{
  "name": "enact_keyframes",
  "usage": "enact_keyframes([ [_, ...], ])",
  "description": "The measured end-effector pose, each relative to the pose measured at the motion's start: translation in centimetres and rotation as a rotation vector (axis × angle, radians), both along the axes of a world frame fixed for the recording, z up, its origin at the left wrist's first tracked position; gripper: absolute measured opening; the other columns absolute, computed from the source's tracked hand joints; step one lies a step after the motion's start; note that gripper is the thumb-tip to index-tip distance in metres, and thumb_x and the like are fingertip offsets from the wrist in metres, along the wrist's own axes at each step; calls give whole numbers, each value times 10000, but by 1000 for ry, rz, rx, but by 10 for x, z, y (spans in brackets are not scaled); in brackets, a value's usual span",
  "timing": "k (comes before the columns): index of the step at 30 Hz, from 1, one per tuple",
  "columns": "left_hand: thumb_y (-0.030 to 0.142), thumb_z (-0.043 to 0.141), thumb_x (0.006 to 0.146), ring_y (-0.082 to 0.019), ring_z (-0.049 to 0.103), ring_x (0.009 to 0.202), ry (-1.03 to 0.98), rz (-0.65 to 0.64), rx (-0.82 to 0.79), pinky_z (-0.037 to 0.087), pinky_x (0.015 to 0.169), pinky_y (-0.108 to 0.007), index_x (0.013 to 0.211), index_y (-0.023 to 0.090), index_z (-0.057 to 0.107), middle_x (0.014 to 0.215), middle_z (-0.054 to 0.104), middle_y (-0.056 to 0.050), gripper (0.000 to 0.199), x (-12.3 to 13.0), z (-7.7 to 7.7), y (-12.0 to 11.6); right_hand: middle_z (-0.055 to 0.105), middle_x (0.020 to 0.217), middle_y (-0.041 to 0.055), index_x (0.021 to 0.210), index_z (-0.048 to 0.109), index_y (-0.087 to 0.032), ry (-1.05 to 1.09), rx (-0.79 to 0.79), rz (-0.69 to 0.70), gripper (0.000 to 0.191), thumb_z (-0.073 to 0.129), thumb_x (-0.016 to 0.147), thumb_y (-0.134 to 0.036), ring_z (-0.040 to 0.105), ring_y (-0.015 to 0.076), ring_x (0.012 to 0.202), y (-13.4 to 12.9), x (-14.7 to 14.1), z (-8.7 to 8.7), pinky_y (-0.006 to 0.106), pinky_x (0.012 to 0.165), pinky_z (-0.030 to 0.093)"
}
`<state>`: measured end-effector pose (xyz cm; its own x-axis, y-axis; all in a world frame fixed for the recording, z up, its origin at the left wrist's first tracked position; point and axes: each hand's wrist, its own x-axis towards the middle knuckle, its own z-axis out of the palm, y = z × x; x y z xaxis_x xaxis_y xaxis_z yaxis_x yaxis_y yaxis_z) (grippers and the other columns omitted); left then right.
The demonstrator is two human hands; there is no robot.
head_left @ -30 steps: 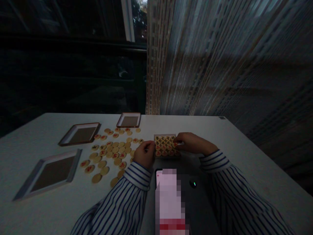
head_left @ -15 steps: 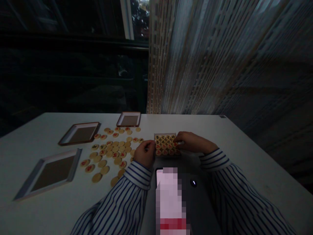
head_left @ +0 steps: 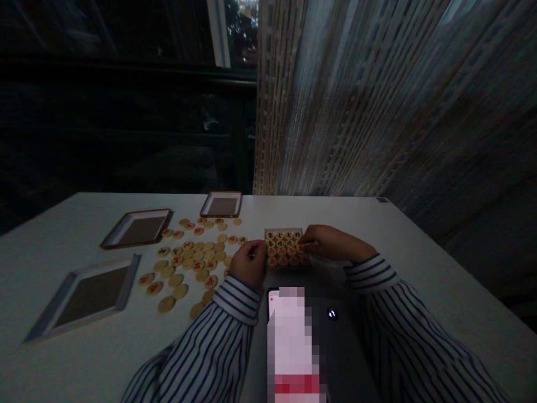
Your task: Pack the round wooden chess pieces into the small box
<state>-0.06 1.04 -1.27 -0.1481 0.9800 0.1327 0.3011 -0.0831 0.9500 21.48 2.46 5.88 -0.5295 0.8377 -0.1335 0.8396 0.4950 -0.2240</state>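
A small box (head_left: pixel 287 266) holds rows of round wooden pieces with black and red characters. My left hand (head_left: pixel 249 264) is closed at the box's left side, its fingertips by the edge; whether it grips the wall cannot be made out. On the right side, my right hand (head_left: pixel 331 243) reaches over the box with fingers bent together at the pieces near the right edge; anything between the fingertips is too small to tell. Many loose round pieces (head_left: pixel 198 256), some with red or black characters and some plain, lie on the table left of my left hand.
Three shallow trays lie on the white table (head_left: pixel 335 211): one at the back (head_left: pixel 220 216), one at the left (head_left: pixel 109 246), and a pale one nearer (head_left: pixel 84 326). A phone (head_left: pixel 289 336) with a blurred screen is below the box. Curtains (head_left: pixel 319 112) hang behind.
My right hand has shifted very slightly at the right edge of the box. My left hand and the loose pieces look unchanged.
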Motion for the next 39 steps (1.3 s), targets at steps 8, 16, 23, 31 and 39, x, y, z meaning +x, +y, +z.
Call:
enact_keyframes([
  [8,362,539,705,-160,597,683,25,3,11,459,603,-254,799,147,670,722,663,-52,268,0,0,0,644,922,80,941,662,-188,-38,42,57,245,472,801,-254,572,183,819,2,3,-4,270,712,399],
  [16,373,527,720,-163,601,709,24,6,26,468,637,-269,819,141,664,751,664,-58,287,0,-5,2,648,932,75,924,665,-187,-58,15,38,237,483,780,-230,576,177,815,1,1,-2,261,704,392],
  [23,370,545,701,-158,601,687,2,7,21,468,605,-255,798,149,666,717,662,-44,270,0,-4,2,653,919,74,901,670,-185,-78,-4,16,232,476,789,-247,578,178,811,0,-1,0,260,696,389],
  [31,381,527,715,-165,594,700,36,10,15,464,640,-275,813,145,663,737,657,-56,289,1,-4,1,652,928,70,922,661,-193,-75,21,41,236,479,773,-218,580,177,821,0,1,-1,261,707,392],
  [39,376,536,710,-160,596,678,20,-4,18,467,608,-262,807,148,665,723,657,-51,279,0,-4,1,650,911,71,900,661,-193,-81,14,34,223,483,777,-247,578,176,800,1,1,-2,258,679,389],
])
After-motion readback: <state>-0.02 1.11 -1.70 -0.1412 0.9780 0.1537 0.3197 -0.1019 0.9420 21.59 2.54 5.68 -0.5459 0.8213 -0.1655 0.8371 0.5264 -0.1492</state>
